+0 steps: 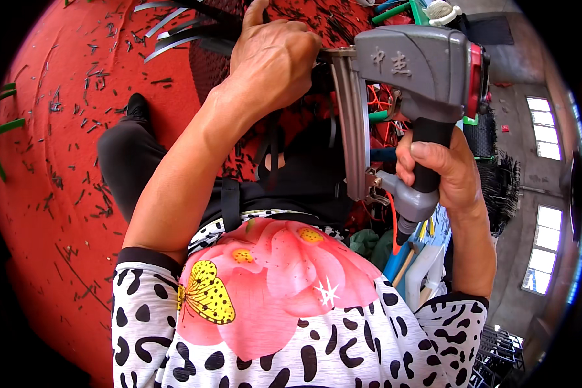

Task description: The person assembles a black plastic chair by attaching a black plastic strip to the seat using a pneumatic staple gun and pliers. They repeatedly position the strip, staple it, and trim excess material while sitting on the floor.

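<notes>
Grey metal makes up most of the nail gun [414, 77], so I think it is heavy and hard, and it will not bend at all. My right hand [443, 171] is closed tight around its black handle, which looks a bit soft and rubbery, so that seems the best place to hold it. An orange hose [392, 223] hangs from the bottom of the handle, just under that hand, and it may tug a little. My left hand [275, 58] is well apart from my right one, up past the long flat front part of the gun. It is curled shut and presses down on dark woven strips [174, 35] lying on the red floor [52, 161]. Those strips look thin, light and bendy, and they could slip if I let go. I cannot see the tip of the gun, because my left hand and the gun body hide it. I also cannot tell what my left fingers hold under them. Small dark scraps lie all over the floor beside my left arm.
</notes>
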A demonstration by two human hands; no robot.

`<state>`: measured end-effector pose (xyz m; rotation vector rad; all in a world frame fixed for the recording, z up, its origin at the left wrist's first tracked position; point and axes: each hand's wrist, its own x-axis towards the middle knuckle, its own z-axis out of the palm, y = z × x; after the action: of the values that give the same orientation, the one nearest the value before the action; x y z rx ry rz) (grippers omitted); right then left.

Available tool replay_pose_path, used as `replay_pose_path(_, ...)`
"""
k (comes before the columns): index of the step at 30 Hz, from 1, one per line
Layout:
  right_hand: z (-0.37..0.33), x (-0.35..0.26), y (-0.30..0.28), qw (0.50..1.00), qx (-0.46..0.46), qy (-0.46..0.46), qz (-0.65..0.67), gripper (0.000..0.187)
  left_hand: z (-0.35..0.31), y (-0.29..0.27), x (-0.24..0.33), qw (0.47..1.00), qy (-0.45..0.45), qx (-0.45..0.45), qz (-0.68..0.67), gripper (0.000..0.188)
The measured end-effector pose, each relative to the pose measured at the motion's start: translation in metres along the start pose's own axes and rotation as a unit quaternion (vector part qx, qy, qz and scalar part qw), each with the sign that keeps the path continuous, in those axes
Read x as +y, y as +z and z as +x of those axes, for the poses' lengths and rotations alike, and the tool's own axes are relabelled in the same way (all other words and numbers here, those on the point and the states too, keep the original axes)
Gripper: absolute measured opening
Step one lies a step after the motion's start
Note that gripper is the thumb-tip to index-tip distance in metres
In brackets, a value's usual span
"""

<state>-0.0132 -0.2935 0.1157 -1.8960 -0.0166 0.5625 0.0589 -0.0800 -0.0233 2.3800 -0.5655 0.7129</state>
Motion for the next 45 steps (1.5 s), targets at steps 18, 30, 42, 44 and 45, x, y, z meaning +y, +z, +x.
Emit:
replay_pose_path(18,-0.001,-0.015,-0.006,0.996,-0.030,0.023,-0.078,0.024,-0.004,-0.002,0.010,1.000,-0.013,-0.002,0.028,0.024)
replay_pose_path(30,-0.053,0.079,-0.156,0.965,0.234,-0.036,0.110,0.039,-0.001,-0.014,0.005,0.999,0.009,-0.042,0.028,0.028)
replay_pose_path(42,0.025,0.244,-0.289,0.753,0.406,0.345,-0.387,0.057,0.033,-0.022,-0.034,0.993,-0.056,-0.104,0.000,0.023)
replay_pose_path(44,0.030,0.241,-0.290,0.742,0.413,0.359,-0.386,0.064,0.034,-0.021,-0.057,0.990,-0.095,-0.097,-0.035,0.023)
replay_pose_path(45,0.025,0.249,-0.295,0.744,0.420,0.343,-0.390,0.061,0.035,-0.017,-0.071,0.984,-0.123,-0.094,-0.088,0.023)
